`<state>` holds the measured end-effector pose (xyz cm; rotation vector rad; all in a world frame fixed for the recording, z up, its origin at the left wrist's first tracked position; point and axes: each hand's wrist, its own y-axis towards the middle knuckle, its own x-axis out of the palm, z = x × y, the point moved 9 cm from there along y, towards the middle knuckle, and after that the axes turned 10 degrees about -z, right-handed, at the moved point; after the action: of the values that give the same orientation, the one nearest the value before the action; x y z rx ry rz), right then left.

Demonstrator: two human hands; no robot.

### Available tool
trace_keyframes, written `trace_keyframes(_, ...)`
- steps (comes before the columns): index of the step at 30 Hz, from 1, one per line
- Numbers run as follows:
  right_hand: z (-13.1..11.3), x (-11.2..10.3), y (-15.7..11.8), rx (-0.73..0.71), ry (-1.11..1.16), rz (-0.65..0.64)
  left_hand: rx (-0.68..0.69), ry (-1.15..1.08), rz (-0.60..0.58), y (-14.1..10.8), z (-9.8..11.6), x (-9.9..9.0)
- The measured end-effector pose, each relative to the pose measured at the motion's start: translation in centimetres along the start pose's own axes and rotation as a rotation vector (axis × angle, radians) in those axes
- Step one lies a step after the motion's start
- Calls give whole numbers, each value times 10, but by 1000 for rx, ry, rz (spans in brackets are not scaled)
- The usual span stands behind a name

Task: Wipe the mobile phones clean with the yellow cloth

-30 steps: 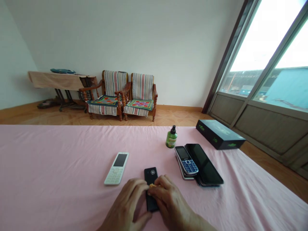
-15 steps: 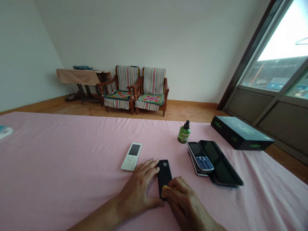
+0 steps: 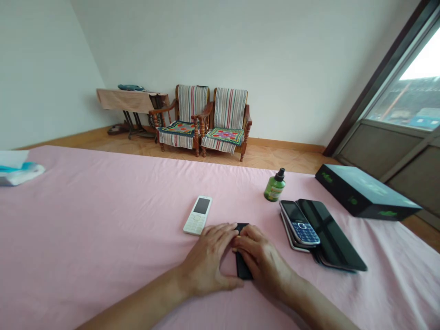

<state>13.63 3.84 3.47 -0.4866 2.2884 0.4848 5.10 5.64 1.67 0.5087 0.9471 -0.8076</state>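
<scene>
A black phone [image 3: 243, 269] lies back up on the pink sheet, partly covered by my hands. My left hand [image 3: 208, 261] steadies it, fingertips at its upper left edge and thumb by its lower end. Over the phone's upper part, my right hand [image 3: 268, 263] is closed in a pinch. The small yellowish piece in that pinch is almost wholly hidden now; whether it is cloth or sponge I cannot tell. A white keypad phone [image 3: 198, 215] rests just beyond my left fingers.
Right of my hands, a blue-keyed phone [image 3: 303, 229] lies stacked against a black tablet [image 3: 332, 236]. Behind them stand a green spray bottle [image 3: 274, 187] and a black box [image 3: 366, 195]. A white and blue packet [image 3: 20, 175] is at far left. Two wooden armchairs [image 3: 227, 112] stand beyond the sheet.
My right hand has slid from the black phone's lower end up to its upper part, hiding the yellowish piece. My left hand keeps its place on the phone. The view has shifted left.
</scene>
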Motion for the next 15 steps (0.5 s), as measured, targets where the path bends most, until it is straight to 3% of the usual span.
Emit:
trace_keyframes(9,-15,18,-24,29,-94,-96,16,14,-2,3,5,-2)
trace_keyframes(15,-19,25,-37,15,-74,-86,26,19,-30,3,6,-2)
